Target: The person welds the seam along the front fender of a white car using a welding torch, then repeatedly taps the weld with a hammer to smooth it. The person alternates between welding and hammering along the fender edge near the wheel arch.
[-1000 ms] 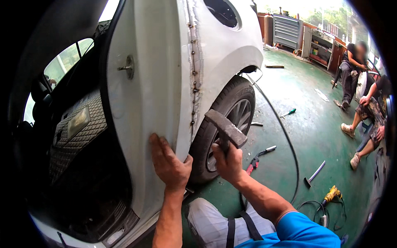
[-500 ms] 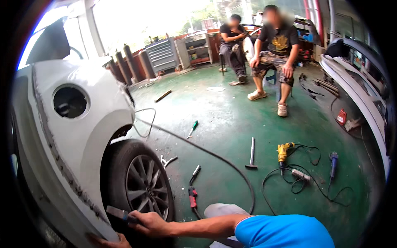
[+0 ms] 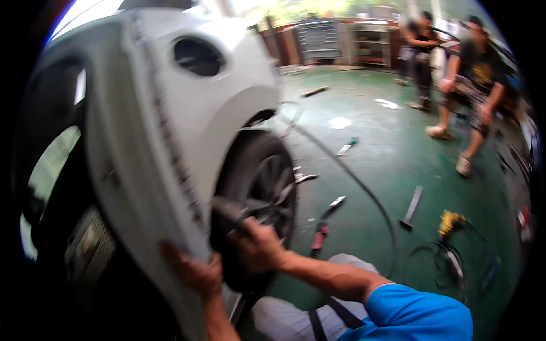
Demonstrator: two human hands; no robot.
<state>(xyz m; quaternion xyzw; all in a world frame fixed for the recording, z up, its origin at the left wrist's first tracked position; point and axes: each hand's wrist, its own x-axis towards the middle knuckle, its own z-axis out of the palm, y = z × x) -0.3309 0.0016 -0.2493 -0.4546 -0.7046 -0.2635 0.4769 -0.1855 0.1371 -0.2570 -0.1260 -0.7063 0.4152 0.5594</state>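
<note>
The white car body panel (image 3: pixel 187 136) stands on the left, with a rough seam running down it and a round dark opening near its top. My left hand (image 3: pixel 196 271) lies against the panel's lower door-opening edge, thumb apart from the fingers, holding nothing. Just right of it, my right hand (image 3: pixel 260 244) is closed around a tool with a blocky head (image 3: pixel 228 209), dark and smeared by motion; its exact kind is unclear. The tool's head is between the seam and the wheel (image 3: pixel 264 193), overlapping the tyre in view.
A red-and-black welding torch (image 3: pixel 321 230) and its hose lie on the green floor. Further right are a T-shaped metal tool (image 3: pixel 413 207) and a yellow power drill (image 3: pixel 450 221) with cords. Two people sit at the back right, near a grey tool cabinet (image 3: pixel 318 40).
The view has swung left, so the car fills more of it. My left hand and forearm now show more fully. The right hand still holds the tool, now blurred.
</note>
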